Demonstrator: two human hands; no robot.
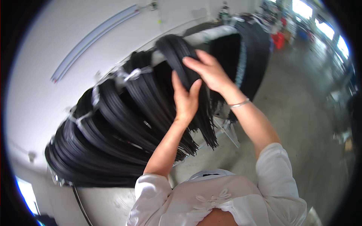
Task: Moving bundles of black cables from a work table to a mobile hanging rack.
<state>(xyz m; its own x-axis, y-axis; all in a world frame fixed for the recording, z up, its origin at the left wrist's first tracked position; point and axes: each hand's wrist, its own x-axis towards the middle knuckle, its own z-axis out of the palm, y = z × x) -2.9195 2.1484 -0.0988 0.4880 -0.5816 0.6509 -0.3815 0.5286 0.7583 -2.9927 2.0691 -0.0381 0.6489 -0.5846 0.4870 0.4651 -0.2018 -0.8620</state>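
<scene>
A thick bundle of long black strips (174,48) hangs folded over a padded rail, its loose ends dangling below. My left hand (185,101) holds its near side, thumb and fingers spread around the strips. Higher up, my right hand (212,72) grips the same bundle from the right, with a silvery bracelet on the wrist. Some of the fingers are hidden behind the strips. Left of my hands, more black bundles (117,113) hang side by side, several bound with whitish ties (137,73).
The whitish padded rail (215,34) runs along a white wall (90,19) that carries a long light fixture (94,41). Further right hangs a wide black mass of strips (256,49). Metal stand legs (228,132) rest on the grey floor (301,113). Red items (278,39) stand far back.
</scene>
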